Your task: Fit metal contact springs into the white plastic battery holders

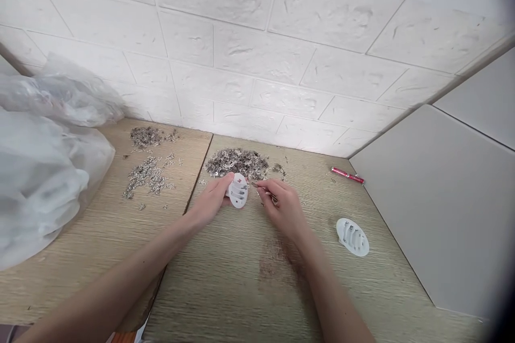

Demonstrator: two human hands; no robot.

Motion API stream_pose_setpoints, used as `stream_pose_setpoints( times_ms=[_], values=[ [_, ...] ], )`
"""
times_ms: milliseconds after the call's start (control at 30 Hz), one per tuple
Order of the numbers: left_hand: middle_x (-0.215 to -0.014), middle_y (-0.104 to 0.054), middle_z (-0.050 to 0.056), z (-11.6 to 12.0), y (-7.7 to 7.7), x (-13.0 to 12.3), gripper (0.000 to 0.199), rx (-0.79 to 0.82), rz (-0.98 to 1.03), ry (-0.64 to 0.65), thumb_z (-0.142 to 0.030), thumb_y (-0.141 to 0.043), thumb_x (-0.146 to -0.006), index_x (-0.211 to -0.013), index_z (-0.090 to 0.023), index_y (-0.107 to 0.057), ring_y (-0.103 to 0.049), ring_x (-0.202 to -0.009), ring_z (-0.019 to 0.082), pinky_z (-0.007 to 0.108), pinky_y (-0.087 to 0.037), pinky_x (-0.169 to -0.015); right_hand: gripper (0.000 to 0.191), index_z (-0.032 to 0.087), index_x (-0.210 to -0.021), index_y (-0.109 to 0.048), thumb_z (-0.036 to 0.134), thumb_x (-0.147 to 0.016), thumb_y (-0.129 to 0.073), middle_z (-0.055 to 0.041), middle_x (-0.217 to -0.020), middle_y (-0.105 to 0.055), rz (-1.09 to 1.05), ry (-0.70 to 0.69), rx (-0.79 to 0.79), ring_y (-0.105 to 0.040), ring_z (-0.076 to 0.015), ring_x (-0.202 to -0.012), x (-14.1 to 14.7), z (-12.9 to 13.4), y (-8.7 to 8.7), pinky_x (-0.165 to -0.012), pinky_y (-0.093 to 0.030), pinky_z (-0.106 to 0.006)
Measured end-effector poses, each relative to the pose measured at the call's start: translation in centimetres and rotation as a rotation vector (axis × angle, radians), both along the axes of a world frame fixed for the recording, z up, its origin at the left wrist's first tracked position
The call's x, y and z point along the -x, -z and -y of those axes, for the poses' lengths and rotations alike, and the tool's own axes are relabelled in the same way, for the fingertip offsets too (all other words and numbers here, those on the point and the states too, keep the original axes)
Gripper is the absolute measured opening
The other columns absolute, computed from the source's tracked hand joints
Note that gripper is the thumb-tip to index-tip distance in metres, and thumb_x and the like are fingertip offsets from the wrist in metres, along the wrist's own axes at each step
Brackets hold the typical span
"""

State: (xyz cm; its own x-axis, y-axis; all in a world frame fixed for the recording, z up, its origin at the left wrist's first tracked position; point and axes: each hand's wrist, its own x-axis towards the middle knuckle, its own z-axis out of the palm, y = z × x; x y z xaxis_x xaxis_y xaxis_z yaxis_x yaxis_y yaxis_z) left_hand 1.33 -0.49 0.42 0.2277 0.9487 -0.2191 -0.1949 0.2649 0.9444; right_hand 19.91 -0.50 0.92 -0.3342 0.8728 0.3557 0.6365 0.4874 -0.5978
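Observation:
My left hand (213, 195) is closed on the edge of a white oval plastic piece (237, 191), tilted up to face me. Curved slots run across this piece, with small metal bits and reddish spots on it. Just to its right, my right hand (284, 203) pinches a thin metal tool (255, 185), its tip pointing at the oval piece; the fingers hide most of the tool. Directly behind both hands lies a heap of small flat metal parts (237, 162). A second white oval piece (353, 237), also slotted and carrying metal bits, rests on the table to the right.
On the left board are two more piles of small metal parts, a darker pile (147, 136) and a lighter pile (148, 176). Large translucent plastic bags (44, 171) crowd the left side. A red pen (348, 174) lies near the grey panel (442, 209). White brick-patterned wall stands behind.

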Motion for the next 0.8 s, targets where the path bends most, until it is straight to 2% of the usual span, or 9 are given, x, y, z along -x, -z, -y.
stream_pose_setpoints(
  times_ms=[267,400,567,800],
  values=[
    [-0.098,-0.068,0.012,0.0,0.1,0.1,0.054,0.005,-0.002,0.006,-0.059,-0.049,-0.084,-0.103,-0.012,-0.066,-0.063,-0.09,0.024,0.037,-0.052,-0.081,0.027,0.017,-0.102,-0.07,0.02,-0.092,-0.044,-0.0059,-0.083,-0.063,0.077,-0.036,-0.007,-0.055,-0.0153,-0.073,-0.2,0.0,0.1,-0.06,-0.039,-0.025],
    [-0.093,-0.067,0.012,0.1,-0.1,0.0,0.054,-0.004,-0.008,0.01,-0.06,-0.05,-0.083,-0.099,-0.011,-0.066,-0.062,-0.088,0.024,0.037,-0.051,-0.08,0.025,0.016,-0.098,-0.07,0.022,-0.09,-0.047,-0.0054,-0.082,-0.065,-0.027,-0.004,0.009,-0.054,-0.0141,-0.07,0.3,0.2,0.0,-0.059,-0.039,-0.025],
    [-0.084,-0.065,0.009,0.3,-0.4,-0.2,0.053,-0.012,-0.025,0.023,-0.059,-0.049,-0.082,-0.094,-0.011,-0.067,-0.059,-0.08,0.021,0.033,-0.05,-0.074,0.023,0.015,-0.087,-0.069,0.034,-0.085,-0.056,-0.0039,-0.076,-0.067,-0.212,0.151,0.147,-0.052,-0.0128,-0.061,1.2,0.2,0.3,-0.057,-0.039,-0.025],
    [-0.085,-0.062,0.005,0.7,-0.7,-0.4,0.038,-0.112,-0.068,0.102,-0.048,-0.049,-0.085,-0.089,-0.015,-0.068,-0.056,-0.081,0.017,0.029,-0.049,-0.078,0.027,0.014,-0.079,-0.067,0.04,-0.08,-0.059,-0.0015,-0.067,-0.062,-0.33,0.207,0.311,-0.051,-0.0136,-0.061,1.6,0.2,0.1,-0.057,-0.038,-0.025]
  ],
)
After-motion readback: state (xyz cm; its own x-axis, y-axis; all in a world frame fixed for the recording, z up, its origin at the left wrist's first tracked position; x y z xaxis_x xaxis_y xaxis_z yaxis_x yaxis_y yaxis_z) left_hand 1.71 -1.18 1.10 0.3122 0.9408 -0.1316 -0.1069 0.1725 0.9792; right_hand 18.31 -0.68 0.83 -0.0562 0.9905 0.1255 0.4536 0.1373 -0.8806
